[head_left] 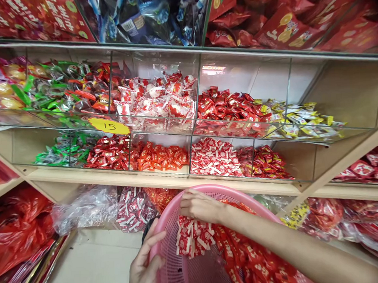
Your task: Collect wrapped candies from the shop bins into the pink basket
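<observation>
A pink plastic basket (169, 229) with perforated sides sits in front of me, tilted so I look down into it. My left hand (146, 265) grips its left rim, thumb on the near side. Inside the basket, my right hand (196, 206) is closed over a clump of small red-and-white wrapped candies (194, 238), its fingertips mostly out of sight. Many shiny red-orange wrapped candies (249, 258) fill the basket's right side, partly covered by my right forearm. Part of the basket's bottom shows bare.
Divided clear bins of wrapped candies (155, 94) fill the shelf ahead, with a yellow tag (109, 126) marked 15. Below the wooden shelf edge (113, 174) lie bagged candies (137, 209). A red plastic bag (17, 231) stands at left, above the pale tiled floor (87, 265).
</observation>
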Demonstrator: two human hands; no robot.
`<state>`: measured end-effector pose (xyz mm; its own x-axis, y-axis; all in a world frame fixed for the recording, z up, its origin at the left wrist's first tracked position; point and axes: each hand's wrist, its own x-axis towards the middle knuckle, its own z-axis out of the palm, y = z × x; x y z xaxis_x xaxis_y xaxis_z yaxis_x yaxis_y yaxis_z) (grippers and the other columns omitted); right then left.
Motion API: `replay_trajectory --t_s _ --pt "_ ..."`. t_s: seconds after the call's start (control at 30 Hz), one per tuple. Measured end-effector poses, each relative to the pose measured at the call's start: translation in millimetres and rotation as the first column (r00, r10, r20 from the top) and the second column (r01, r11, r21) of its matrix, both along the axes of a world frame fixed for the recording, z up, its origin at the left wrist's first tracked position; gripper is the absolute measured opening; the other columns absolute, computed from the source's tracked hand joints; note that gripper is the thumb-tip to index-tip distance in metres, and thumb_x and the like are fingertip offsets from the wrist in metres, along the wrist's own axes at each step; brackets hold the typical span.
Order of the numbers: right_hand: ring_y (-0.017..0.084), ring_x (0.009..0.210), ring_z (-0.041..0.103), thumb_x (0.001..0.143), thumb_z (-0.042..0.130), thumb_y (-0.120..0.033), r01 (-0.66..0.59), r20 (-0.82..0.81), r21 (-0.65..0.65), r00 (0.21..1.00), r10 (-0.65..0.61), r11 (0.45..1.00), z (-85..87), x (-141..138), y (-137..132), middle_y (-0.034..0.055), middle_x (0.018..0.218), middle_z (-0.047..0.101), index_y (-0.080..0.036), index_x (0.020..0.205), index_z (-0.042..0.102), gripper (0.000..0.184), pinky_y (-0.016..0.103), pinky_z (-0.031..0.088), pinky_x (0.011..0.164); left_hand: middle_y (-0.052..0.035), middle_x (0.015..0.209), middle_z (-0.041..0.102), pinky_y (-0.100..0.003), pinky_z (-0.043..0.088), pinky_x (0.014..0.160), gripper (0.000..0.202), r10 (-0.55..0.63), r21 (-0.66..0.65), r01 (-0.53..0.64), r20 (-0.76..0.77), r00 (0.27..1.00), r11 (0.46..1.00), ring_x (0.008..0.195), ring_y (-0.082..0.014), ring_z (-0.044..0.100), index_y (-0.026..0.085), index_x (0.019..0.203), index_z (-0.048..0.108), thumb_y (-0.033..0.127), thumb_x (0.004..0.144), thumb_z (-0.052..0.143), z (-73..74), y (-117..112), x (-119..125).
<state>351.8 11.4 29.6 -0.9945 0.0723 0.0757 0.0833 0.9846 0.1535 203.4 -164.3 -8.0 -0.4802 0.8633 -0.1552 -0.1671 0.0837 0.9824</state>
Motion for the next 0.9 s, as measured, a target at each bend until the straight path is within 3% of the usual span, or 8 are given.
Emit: replay_trajectory --t_s 0.5,0.67,0.8,0.9 --pt "0.019 0.094 0.046 0.089 0.051 -0.021 0.074 -0.014 0.122 0.997 -0.073 0.99 -5.4 9 3 0.0026 0.086 0.059 -0.016 0.081 0.062 0.014 0.032 0.034 0.087 -0.0014 0.139 0.048 -0.035 0.027 0.108 0.031 -0.025 -0.011 0.026 0.015 1.0 1.0 0.135 -0.0252 0.029 0.026 0.089 0.074 0.018 0.063 0.06 -0.9 1 -2" --pt "0.019 0.093 0.047 0.091 0.045 -0.017 0.093 -0.156 0.063 0.984 -0.083 0.994 14.8 16 13 0.0059 0.092 0.061 -0.015 0.099 0.061 0.018 0.032 0.036 0.084 -0.0019 0.139 0.049 -0.036 0.027 0.108 0.03 -0.041 -0.016 0.041 0.02 0.999 0.999 0.135 -0.0258 0.03 0.026 0.089 0.074 0.019 0.063 0.061 -2.1 0 -4" --pt "0.018 0.087 0.048 0.091 0.041 -0.014 0.306 -0.428 -0.084 0.848 -0.312 0.948 36.7 27 41 0.0075 0.088 0.061 -0.014 0.098 0.06 0.021 0.031 0.037 0.08 -0.0022 0.14 0.047 -0.037 0.025 0.108 0.03 -0.028 -0.016 0.028 0.009 1.0 0.999 0.134 -0.0259 0.032 0.025 0.09 0.074 0.019 0.064 0.059 -2.5 1 -4" --pt "0.02 0.083 0.049 0.088 0.047 -0.022 0.565 -0.464 -0.191 0.669 -0.581 0.803 36.4 35 66 0.0081 0.084 0.061 -0.015 0.088 0.061 0.016 0.032 0.038 0.075 -0.0022 0.139 0.049 -0.037 0.027 0.107 0.029 -0.021 -0.009 0.021 0.018 1.0 1.0 0.134 -0.0265 0.031 0.026 0.088 0.074 0.02 0.063 0.061 -0.7 1 -1"
